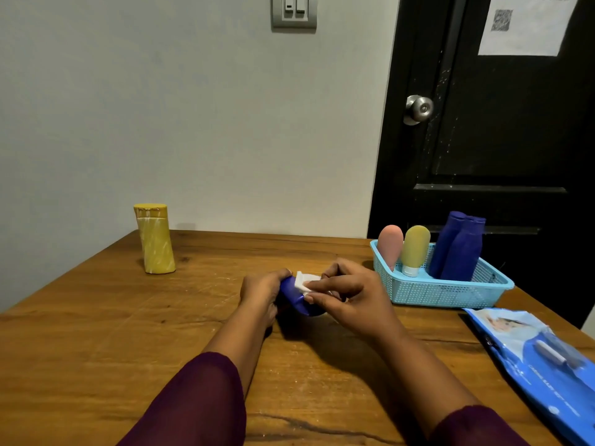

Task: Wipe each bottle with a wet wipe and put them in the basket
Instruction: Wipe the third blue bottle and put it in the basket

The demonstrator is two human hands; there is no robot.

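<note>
A dark blue bottle (pixel 294 299) lies on its side at the middle of the wooden table (pixel 96 333). My left hand (pixel 262 292) grips its left end. My right hand (pixel 349 292) pinches a folded white wet wipe (pixel 304 281) against the bottle's top. A light blue mesh basket (pixel 450 292) stands at the right and holds a pink bottle (pixel 390 244), a yellow-green bottle (pixel 415 249) and two dark blue bottles (pixel 457 249). A yellow bottle (pixel 155 239) with a flip cap stands upright at the back left of the table.
A blue pack of wet wipes (pixel 541 358) lies at the table's right front edge. A grey wall runs behind the table, and a black door (pixel 499 140) with a metal knob stands behind the basket.
</note>
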